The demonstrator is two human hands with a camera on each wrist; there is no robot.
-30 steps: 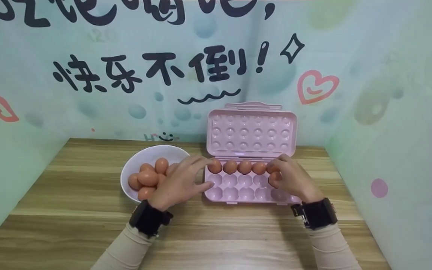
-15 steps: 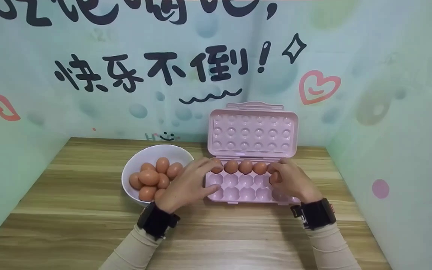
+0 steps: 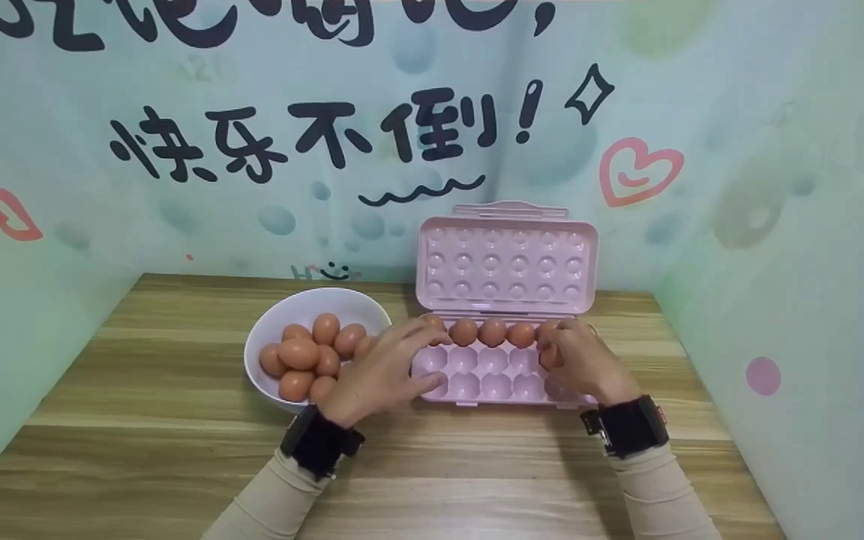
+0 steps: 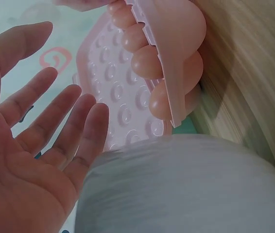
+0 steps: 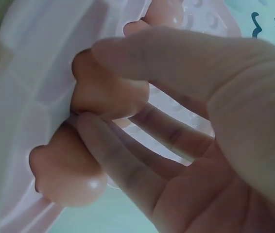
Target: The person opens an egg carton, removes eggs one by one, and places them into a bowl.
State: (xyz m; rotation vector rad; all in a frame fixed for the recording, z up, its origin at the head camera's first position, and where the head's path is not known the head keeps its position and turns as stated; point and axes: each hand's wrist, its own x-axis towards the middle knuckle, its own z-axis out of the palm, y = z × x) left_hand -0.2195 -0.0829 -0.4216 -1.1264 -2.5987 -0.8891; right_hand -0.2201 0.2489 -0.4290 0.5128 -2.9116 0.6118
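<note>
In the head view, a pink egg carton (image 3: 505,262) stands with its lid raised, and brown eggs (image 3: 492,332) line its back row. My right hand (image 3: 588,364) is over the carton's right part. Thumb and fingers pinch a brown egg (image 5: 113,94) sitting in a hollow, while another egg (image 5: 72,170) lies beside the fingertips in the right wrist view. My left hand (image 3: 383,371) hovers between the bowl and the carton's left end. Its fingers (image 4: 64,116) are spread and relaxed, holding nothing. It partly hides the back row's leftmost egg.
A white bowl (image 3: 256,386) with several brown eggs (image 3: 298,354) stands left of the carton, its right side behind my left hand. Both rest on a wooden table (image 3: 139,420). A printed backdrop (image 3: 252,225) rises behind the table.
My left hand has moved right, away from the bowl, revealing more eggs in it. My right hand has shifted slightly at the same spot, showing more of the fifth back-row egg.
</note>
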